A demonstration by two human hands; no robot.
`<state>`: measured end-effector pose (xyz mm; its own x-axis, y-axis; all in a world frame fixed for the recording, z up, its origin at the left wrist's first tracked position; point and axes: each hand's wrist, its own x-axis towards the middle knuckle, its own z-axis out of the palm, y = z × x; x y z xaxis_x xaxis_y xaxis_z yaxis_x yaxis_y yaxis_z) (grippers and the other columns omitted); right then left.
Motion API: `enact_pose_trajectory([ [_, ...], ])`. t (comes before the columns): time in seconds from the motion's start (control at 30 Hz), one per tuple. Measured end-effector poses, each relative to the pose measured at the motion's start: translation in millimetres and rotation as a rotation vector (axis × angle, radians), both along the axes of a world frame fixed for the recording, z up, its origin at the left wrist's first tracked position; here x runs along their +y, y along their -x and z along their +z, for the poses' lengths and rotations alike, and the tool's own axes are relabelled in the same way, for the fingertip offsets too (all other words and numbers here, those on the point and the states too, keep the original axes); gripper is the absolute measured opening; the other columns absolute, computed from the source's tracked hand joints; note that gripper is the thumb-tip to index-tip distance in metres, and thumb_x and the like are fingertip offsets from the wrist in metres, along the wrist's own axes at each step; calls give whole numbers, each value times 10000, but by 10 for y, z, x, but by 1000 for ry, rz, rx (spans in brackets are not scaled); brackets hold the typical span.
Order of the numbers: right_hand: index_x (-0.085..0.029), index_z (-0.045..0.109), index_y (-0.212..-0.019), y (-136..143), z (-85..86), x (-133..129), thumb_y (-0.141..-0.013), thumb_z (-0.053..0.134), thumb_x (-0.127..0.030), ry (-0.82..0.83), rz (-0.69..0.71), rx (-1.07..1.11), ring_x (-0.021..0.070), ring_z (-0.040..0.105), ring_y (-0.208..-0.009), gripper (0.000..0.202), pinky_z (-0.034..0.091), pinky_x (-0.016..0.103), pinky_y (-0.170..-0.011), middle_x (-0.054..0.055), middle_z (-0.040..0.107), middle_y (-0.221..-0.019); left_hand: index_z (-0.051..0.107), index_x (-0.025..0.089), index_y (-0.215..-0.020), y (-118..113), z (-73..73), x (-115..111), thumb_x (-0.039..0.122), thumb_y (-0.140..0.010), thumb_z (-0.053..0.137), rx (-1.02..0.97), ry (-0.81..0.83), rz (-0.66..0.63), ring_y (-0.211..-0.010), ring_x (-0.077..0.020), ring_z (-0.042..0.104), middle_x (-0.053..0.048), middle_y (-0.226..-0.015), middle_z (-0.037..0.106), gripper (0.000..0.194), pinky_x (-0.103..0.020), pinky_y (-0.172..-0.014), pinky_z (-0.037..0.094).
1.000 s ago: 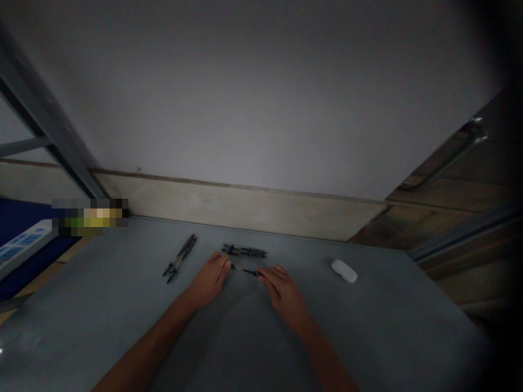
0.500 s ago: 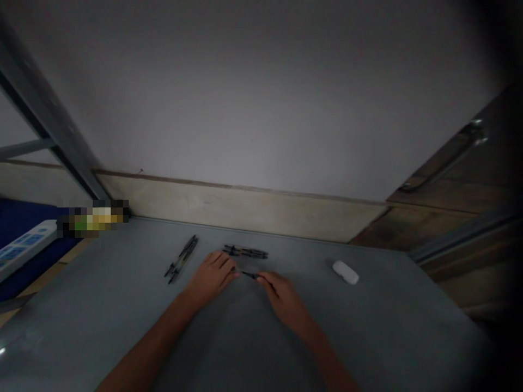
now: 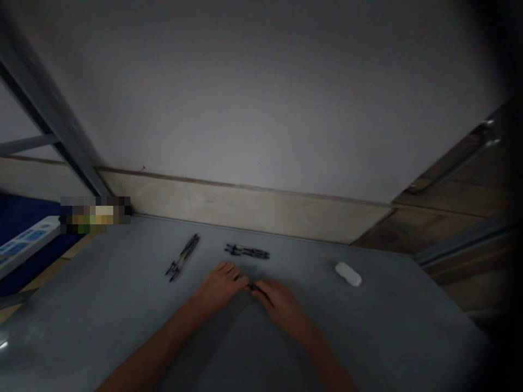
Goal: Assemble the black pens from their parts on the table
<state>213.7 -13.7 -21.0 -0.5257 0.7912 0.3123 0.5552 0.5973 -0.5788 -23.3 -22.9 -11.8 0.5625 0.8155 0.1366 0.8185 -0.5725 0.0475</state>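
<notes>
Near the middle of the grey table (image 3: 122, 305), my left hand (image 3: 224, 286) and my right hand (image 3: 280, 305) almost touch. Between their fingertips is a thin dark pen (image 3: 254, 287), its two ends mostly covered by the closed fingers. Just beyond my hands lies a small group of dark pens (image 3: 247, 251), roughly sideways. Another group of dark pens (image 3: 182, 257) rests at a slant, left of my left hand.
A white oval case (image 3: 348, 274) lies on the right of the table. At the far left are a white box with blue marks (image 3: 28, 245) and a pixelated item (image 3: 96, 215). A wall with a pale tile strip (image 3: 245, 204) borders the back edge.
My hands have come closer together and slightly toward me, so less of the pen between them shows. The view has shifted a little.
</notes>
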Motion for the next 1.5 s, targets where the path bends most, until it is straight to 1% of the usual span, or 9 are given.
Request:
enact_pose_trajectory([
  [0.27, -253, 834, -984, 9, -30, -3, -1063, 690, -87, -127, 18, -135, 293, 860, -838, 234, 674, 376, -760, 40, 887, -890, 842, 288, -1194, -16, -8, -1, 326, -1136, 748, -21, 41, 24, -1051, -277, 751, -52, -1017, 815, 117, -368, -931, 526],
  [0.5, -275, 796, -950, 51, -72, 13, -1028, 741, -18, -337, 35, -210, 290, 823, -838, 274, 692, 405, -803, 20, 841, -869, 832, 302, -1186, -19, 4, -16, 328, -1154, 708, -46, 56, 81, -1093, -290, 744, -61, -1060, 827, 131, -383, -951, 518],
  [0.8, -280, 870, -1254, 36, -124, -27, -993, 703, 31, -411, -18, -192, 343, 834, -991, 439, 728, 477, -935, 83, 887, -1026, 839, 286, -1162, -84, 37, -20, 283, -1141, 731, -92, 102, 153, -1088, -291, 789, -61, -1071, 864, 109, -393, -974, 549],
  [0.9, -291, 881, -1199, 43, -87, -8, -997, 707, -7, -333, -48, -127, 339, 856, -988, 389, 739, 470, -917, 76, 899, -1036, 842, 273, -1161, -101, 58, -13, 282, -1151, 712, -86, 105, 172, -1113, -295, 804, -68, -1092, 873, 131, -400, -986, 569],
  [1.03, -273, 867, -1084, 61, 42, 20, -1085, 692, -225, -90, -164, 44, 320, 879, -889, 181, 718, 429, -804, 73, 915, -992, 840, 272, -1182, -90, 77, 0, 287, -1159, 693, -85, 65, 198, -1142, -299, 795, -77, -1116, 866, 149, -408, -1015, 574],
  [1.17, -257, 827, -901, 57, 158, 34, -1103, 618, -342, 198, -187, 209, 269, 808, -653, 303, 625, 359, -651, 29, 836, -722, 830, 266, -1187, -59, 56, 16, 292, -1165, 674, -92, 91, 230, -1133, -298, 788, -81, -1125, 866, 160, -402, -1010, 566],
  [1.3, -264, 834, -970, 65, 189, 56, -936, 762, -350, 267, -197, 366, 285, 829, -777, 118, 650, 379, -728, 42, 889, -873, 823, 264, -1184, -43, 21, 26, 312, -1184, 630, -142, 123, 208, -1118, -294, 801, -78, -1134, 878, 199, -399, -1009, 568],
  [1.37, -271, 826, -997, 81, 182, 59, -872, 834, -378, 293, -195, 405, 279, 820, -783, 165, 650, 372, -721, 43, 898, -926, 823, 267, -1172, -49, 9, 25, 299, -1183, 623, -150, 125, 201, -1112, -294, 807, -77, -1130, 879, 203, -396, -1002, 574],
  [1.5, -264, 759, -801, 107, 172, 41, -1016, 717, -495, 372, -192, 385, 236, 723, -605, 317, 591, 334, -624, 9, 775, -666, 823, 268, -1171, -72, -10, 12, 304, -1181, 625, -140, 136, 187, -1107, -298, 810, -81, -1117, 878, 201, -399, -1004, 584],
])
